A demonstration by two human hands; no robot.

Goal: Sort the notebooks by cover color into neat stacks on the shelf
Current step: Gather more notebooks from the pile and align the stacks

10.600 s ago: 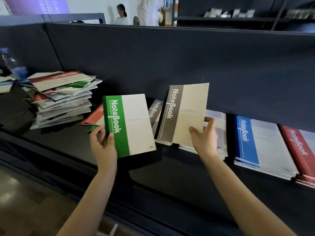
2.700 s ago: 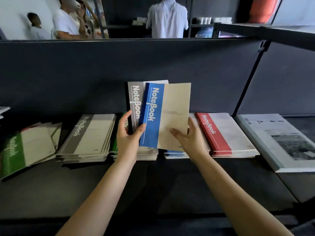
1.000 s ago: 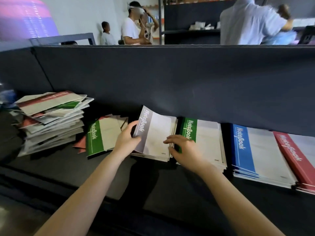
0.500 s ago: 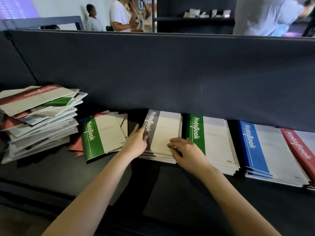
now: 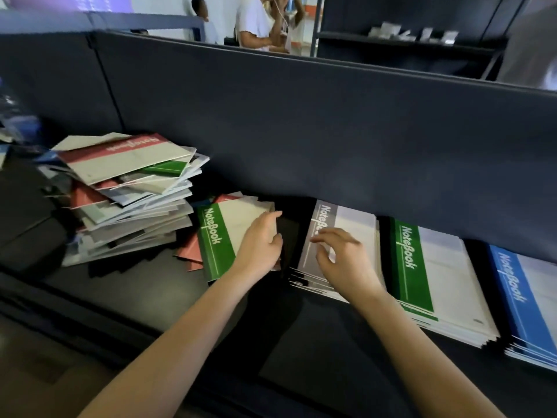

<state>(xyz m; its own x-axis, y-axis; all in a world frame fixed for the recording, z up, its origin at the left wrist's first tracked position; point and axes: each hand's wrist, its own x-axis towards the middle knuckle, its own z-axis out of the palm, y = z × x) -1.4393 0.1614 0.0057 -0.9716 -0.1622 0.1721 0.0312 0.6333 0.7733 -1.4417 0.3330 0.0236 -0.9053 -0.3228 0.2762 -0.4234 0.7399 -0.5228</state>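
A loose green notebook point(image 5: 221, 236) lies on a small heap with a red notebook point(image 5: 190, 251) under it. My left hand point(image 5: 260, 245) grips the green notebook's right edge, thumb on top. To its right are three sorted stacks: a grey stack point(image 5: 349, 221), a green stack point(image 5: 437, 267) and a blue stack point(image 5: 524, 300). My right hand point(image 5: 343, 260) hovers over the near part of the grey stack with loosely curled fingers and holds nothing. A tall messy pile of mixed notebooks point(image 5: 126, 188) sits at the left.
The dark shelf point(image 5: 301, 342) runs along a dark back panel point(image 5: 301, 131), whose lower edge overhangs the far ends of the stacks. A narrow gap of bare shelf separates the loose heap from the grey stack. People stand beyond the panel.
My left hand has left the grey stack and moved left onto the loose green notebook. My right hand has lifted slightly from the grey stack's near edge.
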